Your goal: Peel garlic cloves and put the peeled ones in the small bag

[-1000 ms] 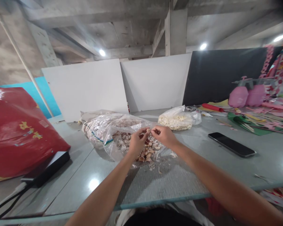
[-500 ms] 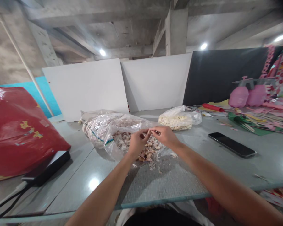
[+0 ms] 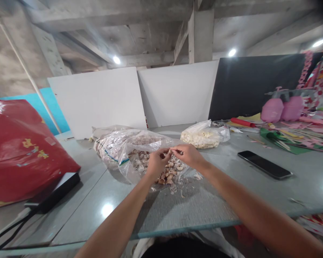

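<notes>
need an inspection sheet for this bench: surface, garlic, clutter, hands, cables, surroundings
Surface: grey table, loose skins beside the cloves.
Job's things: garlic cloves at the mouth of a clear bag; second bag of pale pieces, behind and to the right.
Clutter: phone, red bag, pink spray bottles, coloured scraps.
Hands: left hand and right hand meet at the fingertips over the cloves, pinching a small piece, too small to identify.
Cables: black cables by a dark box, left.
Surroundings: white boards and black board behind; ceiling lights on.
</notes>
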### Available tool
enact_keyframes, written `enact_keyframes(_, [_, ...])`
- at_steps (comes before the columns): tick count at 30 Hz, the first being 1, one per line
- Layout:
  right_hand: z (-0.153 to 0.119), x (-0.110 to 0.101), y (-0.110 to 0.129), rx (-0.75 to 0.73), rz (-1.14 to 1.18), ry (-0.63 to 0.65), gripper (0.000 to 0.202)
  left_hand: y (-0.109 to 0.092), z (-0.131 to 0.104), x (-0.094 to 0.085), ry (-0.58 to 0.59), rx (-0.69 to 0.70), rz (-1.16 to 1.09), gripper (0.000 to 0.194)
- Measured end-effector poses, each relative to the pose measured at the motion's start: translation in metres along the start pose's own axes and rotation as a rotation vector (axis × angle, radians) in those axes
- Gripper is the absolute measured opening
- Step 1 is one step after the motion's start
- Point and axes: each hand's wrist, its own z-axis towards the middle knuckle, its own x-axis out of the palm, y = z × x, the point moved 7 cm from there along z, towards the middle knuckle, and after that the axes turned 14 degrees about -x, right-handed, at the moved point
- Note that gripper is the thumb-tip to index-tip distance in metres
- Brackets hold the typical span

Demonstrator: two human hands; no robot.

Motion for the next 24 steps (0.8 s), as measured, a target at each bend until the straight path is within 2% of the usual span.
enact_keyframes(4, [-0.001,0.003,0.0,0.02,-0.049,0.017,0.024,0.001,0.0,0.001,0.005,0.011,0.011,0.033])
enact_keyframes(10, [0.0,0.003,0.001,0.064,-0.103,-0.035,0.019,-0.001,-0.001,0.003,0.012,0.003,-0.014,0.034])
enact_keyframes(17, [-0.001,-0.005,-0.012,0.134,-0.045,-0.168,0.016,0.005,0.004,0.003,0.04,-0.063,-0.384,0.04])
enact_keyframes(20, [-0.002,-0.008,-0.016,0.155,-0.072,-0.133,0.015,0.008,0.007,0.001,0.046,-0.087,-0.502,0.043])
enact_keyframes(24, [-0.002,-0.008,-0.012,0.145,-0.082,-0.083,0.025,0.008,0.008,0.002,0.067,-0.095,-0.514,0.047])
